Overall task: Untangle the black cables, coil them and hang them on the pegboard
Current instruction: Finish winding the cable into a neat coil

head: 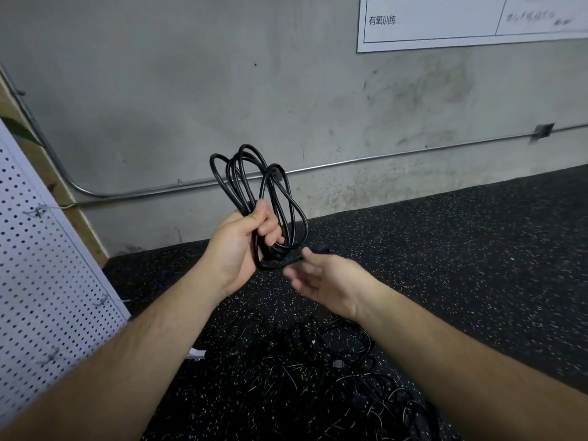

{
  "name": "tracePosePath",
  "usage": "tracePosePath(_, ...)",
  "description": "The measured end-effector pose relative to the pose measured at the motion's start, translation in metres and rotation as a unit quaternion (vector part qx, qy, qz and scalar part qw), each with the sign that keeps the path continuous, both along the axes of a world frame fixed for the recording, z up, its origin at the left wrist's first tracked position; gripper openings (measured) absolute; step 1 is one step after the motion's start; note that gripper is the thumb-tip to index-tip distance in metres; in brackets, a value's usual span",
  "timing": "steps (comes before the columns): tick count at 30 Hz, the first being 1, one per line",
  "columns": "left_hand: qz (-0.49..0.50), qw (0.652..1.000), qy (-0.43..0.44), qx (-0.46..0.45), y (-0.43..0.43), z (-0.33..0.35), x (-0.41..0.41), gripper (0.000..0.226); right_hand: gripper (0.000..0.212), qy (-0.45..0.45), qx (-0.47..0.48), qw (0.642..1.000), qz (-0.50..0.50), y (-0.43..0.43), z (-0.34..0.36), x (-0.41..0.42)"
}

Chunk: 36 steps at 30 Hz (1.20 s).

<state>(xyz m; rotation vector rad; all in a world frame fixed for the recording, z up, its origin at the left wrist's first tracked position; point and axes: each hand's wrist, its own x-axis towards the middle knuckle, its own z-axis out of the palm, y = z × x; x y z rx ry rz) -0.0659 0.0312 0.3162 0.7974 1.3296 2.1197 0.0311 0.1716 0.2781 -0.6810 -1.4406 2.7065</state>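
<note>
My left grip (pixel 245 243) was wrapped round the coiled black cable (pixel 245 200), raised before the wall (pixel 191 90). My right grip (pixel 327 278), blurred at its tail, I couldn't read. More tangled cables (pixel 305 354) lay on the floor (pixel 445 249).

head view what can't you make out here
All head view.
Right hand: motion blur; whether its fingers pinch the cable end is unclear.
Pile on the floor: black on dark, cut off by the bottom edge; count unknowable.
Pegboard: cut off by the left edge.
Sign: cut off by the top edge, handwriting blurred.
Coil: middle hidden by the left hand.
</note>
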Motion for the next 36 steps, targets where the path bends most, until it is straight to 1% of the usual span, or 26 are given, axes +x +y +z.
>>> tracePosePath(2,0.011,1.000,0.009,-0.023,0.002,-0.002,-0.001,0.026,0.020,0.042,0.001,0.995,-0.092,0.002,0.006,-0.001)
tracePosePath(3,0.024,0.999,0.017,-0.042,0.003,-0.005,-0.002,0.027,0.017,0.062,0.022,0.990,-0.127,0.003,0.008,0.000)
tracePosePath(4,0.038,0.997,0.024,-0.061,0.003,-0.007,-0.002,0.027,0.014,0.086,0.065,0.983,-0.150,0.004,0.010,0.002)
tracePosePath(5,0.049,0.995,0.026,-0.079,0.004,-0.010,-0.003,0.027,0.011,0.108,0.130,0.972,-0.164,0.004,0.012,0.004)
tracePosePath(6,0.054,0.994,0.025,-0.091,0.005,-0.013,-0.004,0.026,0.009,0.122,0.211,0.954,-0.175,0.005,0.014,0.006)
tracePosePath(9,0.036,0.994,0.023,-0.102,0.004,-0.014,-0.001,0.026,0.010,0.138,0.449,0.866,-0.171,0.009,0.018,0.006)
tracePosePath(10,0.017,0.995,0.020,-0.100,0.004,-0.013,0.001,0.028,0.011,0.131,0.494,0.846,-0.153,0.010,0.019,0.004)
tracePosePath(11,-0.009,0.995,0.010,-0.095,0.004,-0.011,0.003,0.029,0.012,0.123,0.504,0.845,-0.130,0.011,0.021,0.004)
tracePosePath(12,-0.040,0.995,-0.006,-0.086,0.004,-0.009,0.007,0.028,0.015,0.117,0.487,0.859,-0.106,0.011,0.024,0.005)
tracePosePath(14,-0.088,0.993,-0.039,-0.073,0.005,-0.008,0.014,0.026,0.020,0.116,0.400,0.907,-0.064,0.009,0.031,0.007)
tracePosePath(15,-0.098,0.991,-0.044,-0.078,0.007,-0.007,0.017,0.026,0.022,0.121,0.372,0.918,-0.060,0.010,0.033,0.006)
tracePosePath(17,-0.098,0.988,-0.030,-0.111,0.011,-0.008,0.022,0.026,0.030,0.128,0.386,0.909,-0.088,0.012,0.035,0.004)
tracePosePath(19,-0.083,0.982,0.013,-0.169,0.014,-0.010,0.025,0.027,0.039,0.122,0.426,0.886,-0.133,0.014,0.036,0.001)
tracePosePath(22,-0.040,0.967,0.041,-0.249,0.022,-0.016,0.029,0.026,0.028,0.111,0.474,0.858,-0.165,0.018,0.035,-0.001)
tracePosePath(24,-0.015,0.956,0.065,-0.285,0.025,-0.019,0.028,0.019,0.030,0.106,0.471,0.859,-0.173,0.019,0.036,0.001)
tracePosePath(25,-0.003,0.949,0.096,-0.302,0.025,-0.020,0.028,0.017,0.029,0.104,0.467,0.860,-0.179,0.020,0.036,0.001)
tracePosePath(27,0.016,0.930,0.167,-0.327,0.026,-0.021,0.027,0.011,0.020,0.104,0.455,0.863,-0.192,0.021,0.038,0.001)
tracePosePath(29,0.014,0.917,0.205,-0.341,0.026,-0.022,0.029,0.004,0.016,0.098,0.426,0.880,-0.188,0.023,0.039,0.000)
tracePosePath(31,0.006,0.908,0.226,-0.354,0.025,-0.024,0.031,0.010,0.020,0.087,0.375,0.911,-0.152,0.024,0.039,0.000)
tracePosePath(33,0.023,0.894,0.261,-0.363,0.025,-0.025,0.034,0.012,0.023,0.081,0.336,0.930,-0.124,0.022,0.039,0.002)
tracePosePath(34,0.032,0.893,0.274,-0.355,0.025,-0.025,0.035,0.011,0.027,0.088,0.307,0.940,-0.118,0.020,0.040,0.002)
tracePosePath(36,0.037,0.903,0.271,-0.331,0.024,-0.021,0.038,0.009,0.039,0.132,0.202,0.965,-0.104,0.019,0.039,0.001)
